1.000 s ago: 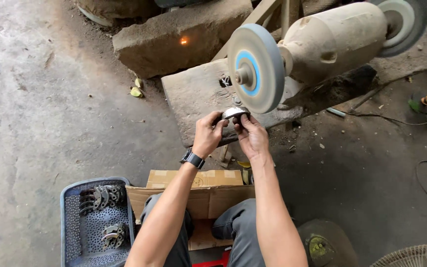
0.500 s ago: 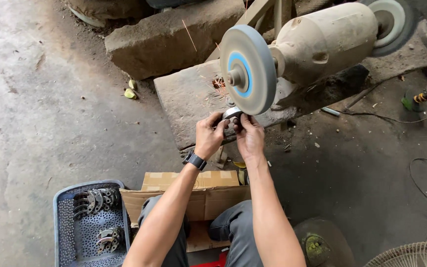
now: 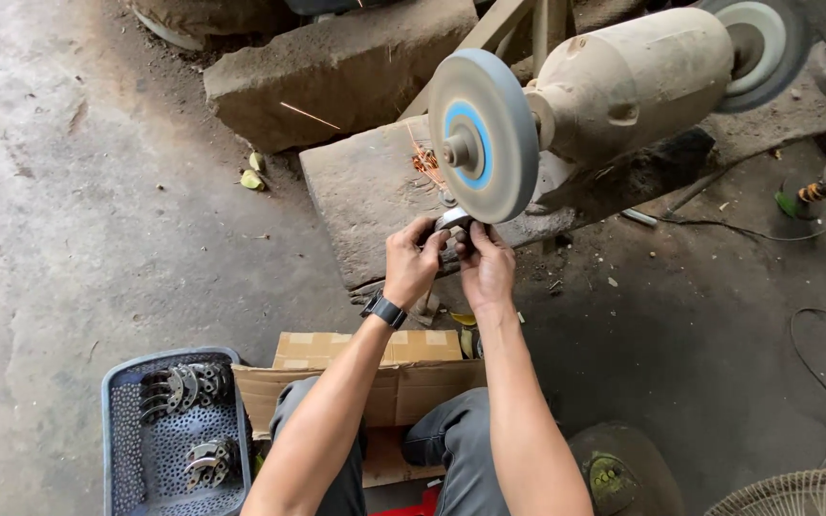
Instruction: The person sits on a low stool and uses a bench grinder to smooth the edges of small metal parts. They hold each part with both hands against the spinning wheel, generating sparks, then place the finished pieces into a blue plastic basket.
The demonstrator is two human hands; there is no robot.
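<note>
- Fingers of both hands pinch a small shiny metal piece against the lower rim of a grey grinding wheel with a blue centre.
- Nearest the viewer, a blue perforated plastic crate holding dark curved metal parts sits beside a brown cardboard box at the knees.
- Left hand, with a black wristwatch, and right hand close on the piece from either side.
- Beyond, a dusty beige motor housing drives the wheel, resting on a grey stone block; orange sparks fly.

Two hands, one metal piece, two grinding wheels, one blue basket, one cardboard box, two stone blocks
</note>
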